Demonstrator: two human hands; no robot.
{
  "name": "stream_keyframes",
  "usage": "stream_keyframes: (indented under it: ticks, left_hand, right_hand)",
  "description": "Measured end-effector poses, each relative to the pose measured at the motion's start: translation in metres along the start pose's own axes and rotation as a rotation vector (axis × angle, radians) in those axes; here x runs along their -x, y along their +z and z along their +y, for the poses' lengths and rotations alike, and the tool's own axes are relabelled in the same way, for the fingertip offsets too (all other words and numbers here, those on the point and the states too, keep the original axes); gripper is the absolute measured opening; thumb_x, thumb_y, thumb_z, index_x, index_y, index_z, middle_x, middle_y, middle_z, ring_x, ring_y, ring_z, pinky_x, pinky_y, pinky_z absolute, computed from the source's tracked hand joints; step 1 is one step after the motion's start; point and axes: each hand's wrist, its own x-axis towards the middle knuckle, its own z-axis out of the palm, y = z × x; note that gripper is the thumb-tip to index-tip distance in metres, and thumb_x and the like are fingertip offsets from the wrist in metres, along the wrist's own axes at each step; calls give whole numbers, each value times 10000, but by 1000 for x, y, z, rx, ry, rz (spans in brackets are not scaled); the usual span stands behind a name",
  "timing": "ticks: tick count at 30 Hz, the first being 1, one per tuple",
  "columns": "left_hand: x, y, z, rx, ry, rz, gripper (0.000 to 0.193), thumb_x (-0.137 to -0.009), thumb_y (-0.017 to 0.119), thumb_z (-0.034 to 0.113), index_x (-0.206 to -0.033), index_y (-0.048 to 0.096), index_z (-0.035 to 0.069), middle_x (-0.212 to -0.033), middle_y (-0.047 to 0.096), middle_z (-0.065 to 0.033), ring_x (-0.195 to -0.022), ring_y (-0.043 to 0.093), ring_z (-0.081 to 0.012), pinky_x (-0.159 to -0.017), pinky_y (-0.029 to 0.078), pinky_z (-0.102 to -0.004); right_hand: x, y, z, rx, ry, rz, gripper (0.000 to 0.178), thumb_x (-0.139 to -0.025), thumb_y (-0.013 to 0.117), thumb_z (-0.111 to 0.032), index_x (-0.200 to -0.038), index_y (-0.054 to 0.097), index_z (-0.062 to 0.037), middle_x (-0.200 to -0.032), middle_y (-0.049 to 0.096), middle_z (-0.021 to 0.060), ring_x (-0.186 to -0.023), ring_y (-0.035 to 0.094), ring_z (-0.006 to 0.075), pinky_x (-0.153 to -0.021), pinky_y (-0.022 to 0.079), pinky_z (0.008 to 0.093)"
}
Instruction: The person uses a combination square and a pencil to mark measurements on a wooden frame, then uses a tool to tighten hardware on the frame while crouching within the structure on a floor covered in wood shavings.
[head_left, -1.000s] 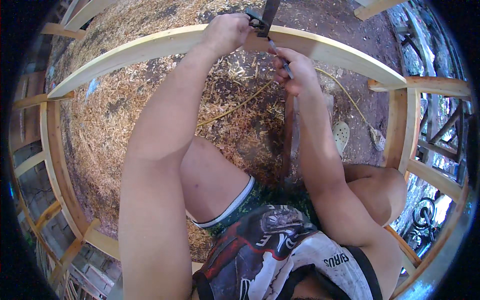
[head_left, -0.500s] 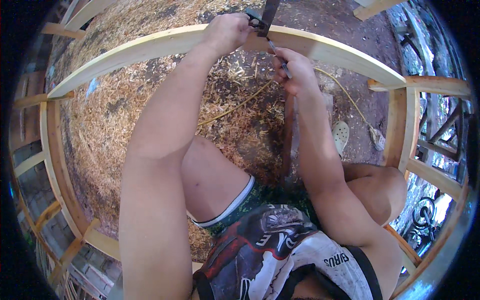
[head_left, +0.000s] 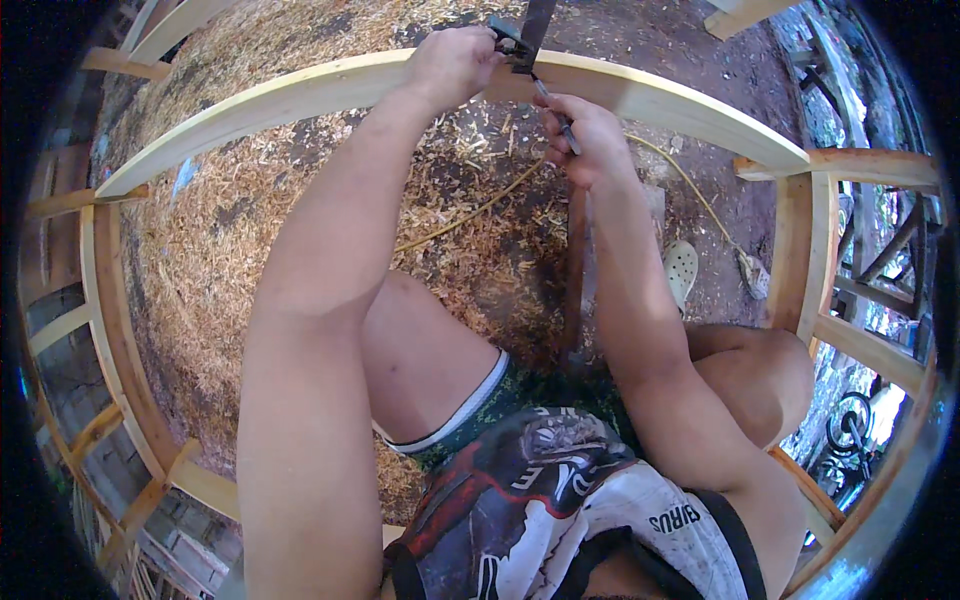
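Currently, both hands are apart and each is occupied; left hand (head_left: 452, 67) is curled at the upper edge of a long pale board (head_left: 270, 102), thumb and fingers closed on the head of a dark square (head_left: 510, 40), though the inner side of that grip is hidden; the square's blade (head_left: 538, 24) crosses the board's top edge, its lower end against the near face; right hand (head_left: 592, 140), just below and to the right, pinches a slim pen (head_left: 567, 131), tilted, tip up beside the blade's lower end; whether the tip touches wood cannot be told; board spans crosswise between timber framing at left (head_left: 103, 280) and right (head_left: 797, 245); beneath, wood shavings (head_left: 230, 250) cover much of the dirt ground, a yellow cord (head_left: 478, 211) running across them behind the right forearm; a pale perforated clog (head_left: 681, 270) shows right of that forearm, near the cord.
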Motion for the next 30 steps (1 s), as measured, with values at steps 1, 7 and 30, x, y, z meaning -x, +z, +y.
stream_keyframes:
  ticks: [1,7,30]
  left_hand:
    - [0,2,-2,-12,7,8,172,-850,618,251,-822,655,85,-866,664,-106,-820,652,-318,-733,539,-427]
    - [-2,2,1,-15,2,10,174,-851,606,238,-829,653,72,-873,667,-117,-794,654,-333,-716,540,-439]
    - [-3,15,-7,62,6,63,295,-836,677,330,-829,657,36,-775,656,-171,-700,644,-348,-640,513,-427]
  right_hand:
    - [0,1,1,10,10,1,189,-921,536,-179,-987,600,-13,-591,454,-15,-436,344,80,-423,277,257]
    - [-1,0,-2,10,0,8,192,-922,532,-188,-989,601,-21,-586,449,-14,-438,336,84,-425,280,260]
    - [-33,-13,45,404,-220,64,275,-877,557,-122,-1117,629,-10,-731,573,10,-545,475,82,-470,357,240]
